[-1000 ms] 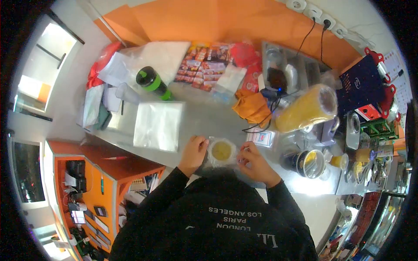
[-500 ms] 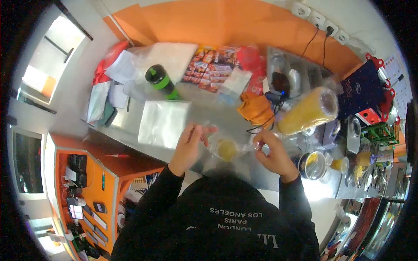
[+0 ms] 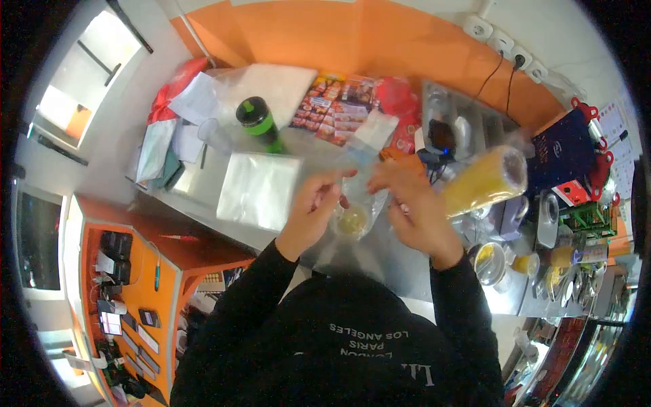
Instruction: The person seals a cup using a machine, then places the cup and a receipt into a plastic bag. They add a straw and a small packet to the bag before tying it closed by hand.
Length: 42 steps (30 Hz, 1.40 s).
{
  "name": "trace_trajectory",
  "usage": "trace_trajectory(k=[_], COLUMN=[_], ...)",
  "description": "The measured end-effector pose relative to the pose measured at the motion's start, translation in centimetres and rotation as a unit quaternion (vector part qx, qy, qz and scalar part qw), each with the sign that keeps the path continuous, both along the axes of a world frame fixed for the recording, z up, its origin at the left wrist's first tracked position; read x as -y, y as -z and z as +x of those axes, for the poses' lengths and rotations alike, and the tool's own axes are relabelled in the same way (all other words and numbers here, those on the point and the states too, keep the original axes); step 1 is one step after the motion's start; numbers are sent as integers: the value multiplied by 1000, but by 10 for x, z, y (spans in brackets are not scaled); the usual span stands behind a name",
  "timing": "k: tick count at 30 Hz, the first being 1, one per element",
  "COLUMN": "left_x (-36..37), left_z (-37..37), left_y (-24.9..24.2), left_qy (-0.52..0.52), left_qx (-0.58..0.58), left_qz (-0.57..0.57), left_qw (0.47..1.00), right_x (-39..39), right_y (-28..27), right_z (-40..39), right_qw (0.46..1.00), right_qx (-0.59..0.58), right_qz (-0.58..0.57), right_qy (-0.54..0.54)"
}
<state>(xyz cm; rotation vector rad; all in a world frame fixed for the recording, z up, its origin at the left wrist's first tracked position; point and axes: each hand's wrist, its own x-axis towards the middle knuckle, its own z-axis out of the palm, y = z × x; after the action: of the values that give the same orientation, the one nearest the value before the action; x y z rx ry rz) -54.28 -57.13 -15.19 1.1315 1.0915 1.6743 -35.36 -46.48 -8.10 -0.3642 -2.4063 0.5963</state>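
Observation:
A small clear plastic bag (image 3: pixel 353 222) with something yellowish in its bottom is between my hands, over the metal counter. Its loose upper part (image 3: pixel 357 190) rises between my fingers. On the left of it, my left hand (image 3: pixel 314 211) has its fingers curled in, closed on the bag's edge. My right hand (image 3: pixel 415 211) is at the other side, close to the bag's upper part. Its fingertips are smeared by motion, and its grip does not show clearly. A stack of clear plastic sheets or bags (image 3: pixel 260 191) lies left of my left hand.
A black and green shaker bottle (image 3: pixel 260 125) stands behind the stack. A large yellow wrapped roll (image 3: pixel 487 182) lies to the right, beyond my right hand. Round clear tubs (image 3: pixel 488 263) are near the right front edge. A metal compartment tray (image 3: pixel 468 112) sits at the back.
My hands have come closer together and moved up, with the bag's upper part drawn in between them. Before, they held it stretched out sideways. The view has shifted slightly.

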Motion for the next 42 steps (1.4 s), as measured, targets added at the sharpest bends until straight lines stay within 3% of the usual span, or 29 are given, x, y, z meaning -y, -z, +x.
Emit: trace_trajectory(k=[3, 6, 8, 10, 11, 12, 15, 18, 22, 28, 31, 33, 34, 36, 38, 39, 41, 42], left_x=[-3, -1, 4, 15, 22, 29, 41, 49, 45, 34, 35, 33, 34, 36, 31, 25, 19, 17], left_z=[-4, -12, -20, -30, -36, -41, -55, -41, -6, 2, 2, 1, 1, 2, 2, 0, -8, -8], left_y=[-13, -9, -3, 8, 14, 23, 104, 210, 217, 238, 238, 237, 235, 229, 201, 187, 177, 171], left_qy=[28, 41, 21, -11, -31, -49, -118, -36, -89, -124, -133, -140, -129, -104, -78, -63, -123, -149], left_qx=[-41, -104, -188, -216, -202, -189, -230, -523, -493, -524, -543, -564, -565, -569, -522, -498, -466, -439], left_qz=[-27, -49, -22, -27, -41, -56, -91, -193, -190, -172, -144, -134, -141, -153, -264, -315, -161, -84], left_qw=[998, 993, 982, 976, 978, 979, 962, 829, 845, 825, 817, 803, 803, 801, 807, 805, 861, 882], right_x=[-11, -14, -23, -23, -21, -17, -9, 6, 13, 17, 14, 5, 1, 6, 13, 16, 25, 32], right_y=[23, 74, 120, 129, 128, 121, 107, 135, 143, 155, 142, 179, 196, 210, 201, 179, 147, 136], right_z=[-47, -66, -76, -71, -58, -51, -42, -30, -34, -39, -34, -24, -20, -14, -9, -9, -9, -9], right_qw=[941, 950, 882, 867, 906, 936, 939, 918, 923, 933, 950, 958, 961, 972, 980, 985, 976, 975], right_qx=[332, 267, 467, 471, 383, 292, 317, 389, 362, 324, 272, 249, 238, 218, 183, 166, 168, 186], right_qz=[-60, -163, 21, 133, 148, 159, 105, 69, 104, 150, 153, 139, 132, -83, -72, 48, 132, 96], right_qy=[-19, -11, -57, -92, -104, -114, -75, -38, -77, 43, -21, -35, -42, -15, 7, 14, 47, 74])
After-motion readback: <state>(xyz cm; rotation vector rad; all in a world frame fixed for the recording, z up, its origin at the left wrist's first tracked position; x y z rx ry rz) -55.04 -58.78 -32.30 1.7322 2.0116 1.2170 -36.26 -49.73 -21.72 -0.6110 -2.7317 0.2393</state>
